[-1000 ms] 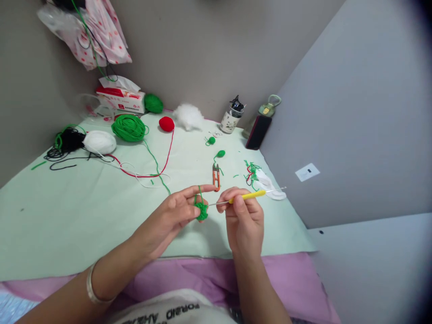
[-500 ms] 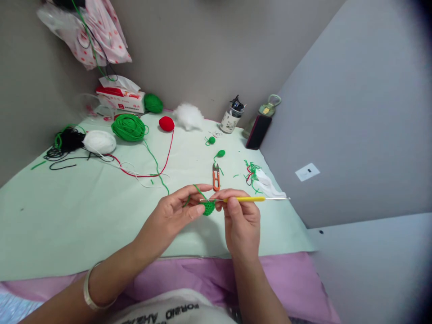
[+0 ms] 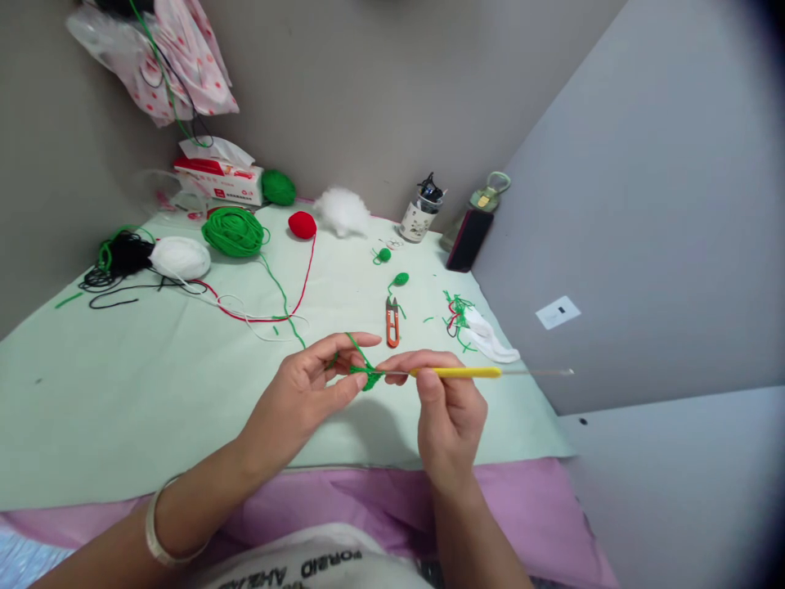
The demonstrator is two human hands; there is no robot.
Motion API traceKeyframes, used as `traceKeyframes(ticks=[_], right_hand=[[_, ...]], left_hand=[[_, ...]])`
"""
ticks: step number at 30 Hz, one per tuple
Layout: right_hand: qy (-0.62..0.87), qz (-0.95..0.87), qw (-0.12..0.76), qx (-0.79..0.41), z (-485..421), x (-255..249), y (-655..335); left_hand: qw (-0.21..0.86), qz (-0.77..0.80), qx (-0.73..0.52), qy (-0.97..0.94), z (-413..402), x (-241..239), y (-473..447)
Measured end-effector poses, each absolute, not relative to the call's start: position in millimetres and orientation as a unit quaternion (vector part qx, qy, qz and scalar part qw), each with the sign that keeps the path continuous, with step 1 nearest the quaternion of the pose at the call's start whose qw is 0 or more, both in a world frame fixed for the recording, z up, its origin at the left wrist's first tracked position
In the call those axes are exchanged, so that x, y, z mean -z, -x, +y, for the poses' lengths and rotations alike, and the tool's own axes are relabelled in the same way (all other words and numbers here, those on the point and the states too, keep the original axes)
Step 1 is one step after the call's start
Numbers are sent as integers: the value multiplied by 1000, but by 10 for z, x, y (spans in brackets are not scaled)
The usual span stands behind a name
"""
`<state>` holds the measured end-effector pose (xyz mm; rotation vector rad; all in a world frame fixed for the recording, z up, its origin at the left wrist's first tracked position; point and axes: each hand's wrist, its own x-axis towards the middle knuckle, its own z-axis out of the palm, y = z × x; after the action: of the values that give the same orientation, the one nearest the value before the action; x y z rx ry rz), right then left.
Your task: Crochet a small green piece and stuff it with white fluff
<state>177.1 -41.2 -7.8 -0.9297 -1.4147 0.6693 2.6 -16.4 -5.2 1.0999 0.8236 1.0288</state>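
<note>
My left hand (image 3: pixel 307 388) pinches a small green crochet piece (image 3: pixel 369 376) between thumb and fingers, with the green yarn strand (image 3: pixel 288 307) running over its forefinger. My right hand (image 3: pixel 445 401) is closed round a yellow-handled crochet hook (image 3: pixel 457 372), held level, its tip at the green piece. Both hands hover above the pale green table cover (image 3: pixel 123 384). The strand leads back to a green yarn skein (image 3: pixel 234 231).
Orange thread snips (image 3: pixel 392 319) lie just beyond my hands. Farther back are red yarn (image 3: pixel 302 224), white stuffing (image 3: pixel 343 211), white yarn (image 3: pixel 180 257), black yarn (image 3: pixel 126 254), a tissue box (image 3: pixel 221 180), a jar (image 3: pixel 419 217) and a dark phone (image 3: pixel 469 239). Yarn scraps (image 3: pixel 459 315) sit right.
My right hand has drawn the hook to the right and levelled it, so the handle sticks out farther. The green piece shifted slightly right with my left hand.
</note>
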Motion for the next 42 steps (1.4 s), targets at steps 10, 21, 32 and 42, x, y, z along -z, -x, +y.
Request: traceKeyframes(ticks=[10, 21, 32, 42], right_hand=[[394, -737, 549, -6, -417, 273, -1722], [395, -607, 634, -271, -332, 150, -1690], [408, -602, 650, -219, -338, 180, -1730], [383, -517, 641, -420, -282, 152, -1727]], left_hand=[[775, 305, -433, -345, -174, 41, -101], [710, 329, -458, -422, -169, 14, -105], [814, 285, -421, -281, -84, 74, -86], [691, 346, -432, -464, -150, 95, -44]])
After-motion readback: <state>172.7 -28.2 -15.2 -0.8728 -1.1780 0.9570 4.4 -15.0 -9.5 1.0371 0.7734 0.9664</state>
